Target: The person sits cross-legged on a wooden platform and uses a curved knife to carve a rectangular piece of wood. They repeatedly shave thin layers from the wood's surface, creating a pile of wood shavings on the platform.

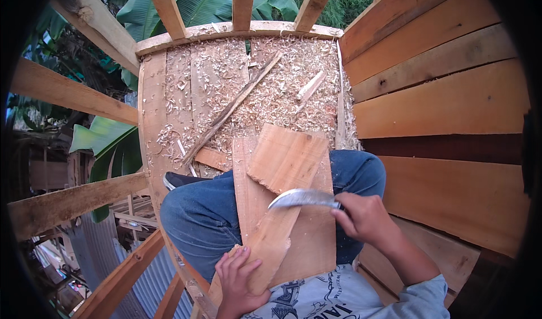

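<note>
Orange-brown planks make up the wall [440, 98] on the right, the largest thing in sight, and the plank floor [153, 98] beside it is bounded by timber rails [241, 5]. Two legs in blue jeans [197, 220] are folded on that floor, carrying a flat board [316, 231] across the lap. On the board lies a paddle-shaped piece of wood [274, 231], its broad end pointing away from the body and its narrower end running toward the lower left.

The shaping looks partway along: the broad end and narrower shank are roughed out, while the ragged lower corner of the broad end and a step along the shank's right edge seem left to trim. Beyond lies a long stick [234, 110].

The right hand [364, 217] is closed round the handle of a curved knife [302, 198], whose blurred blade crosses over the shank; whether it touches cannot be told. The left hand [240, 279] clasps the near end, fingers and thumb across its width.

Smaller are a pale offcut [310, 85] and curled shavings [305, 115], loose on the floor; no container can be made out.
</note>
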{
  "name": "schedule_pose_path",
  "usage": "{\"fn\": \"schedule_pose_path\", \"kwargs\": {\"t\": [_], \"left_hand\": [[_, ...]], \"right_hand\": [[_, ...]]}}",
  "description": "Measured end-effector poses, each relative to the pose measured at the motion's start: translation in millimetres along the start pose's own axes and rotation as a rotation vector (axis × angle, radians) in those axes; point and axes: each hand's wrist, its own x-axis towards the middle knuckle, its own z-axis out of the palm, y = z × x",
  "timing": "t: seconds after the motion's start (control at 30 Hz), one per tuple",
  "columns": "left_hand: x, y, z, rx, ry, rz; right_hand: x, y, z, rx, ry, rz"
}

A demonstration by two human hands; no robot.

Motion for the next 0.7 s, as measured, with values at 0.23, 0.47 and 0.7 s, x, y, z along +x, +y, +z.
{"fn": "schedule_pose_path", "kwargs": {"t": [0.23,0.47,0.7], "left_hand": [[3,2,-1,0.013,-0.01,-0.018],[0,0,0,-0.013,-0.007,-0.033],[1,-1,0,-0.005,-0.026,-0.035]], "right_hand": [[4,-8,-2,-0.16,-0.108,-0.149],[8,-2,2,-0.165,-0.011,-0.126],[15,6,3,-0.117,0.054,-0.025]]}}
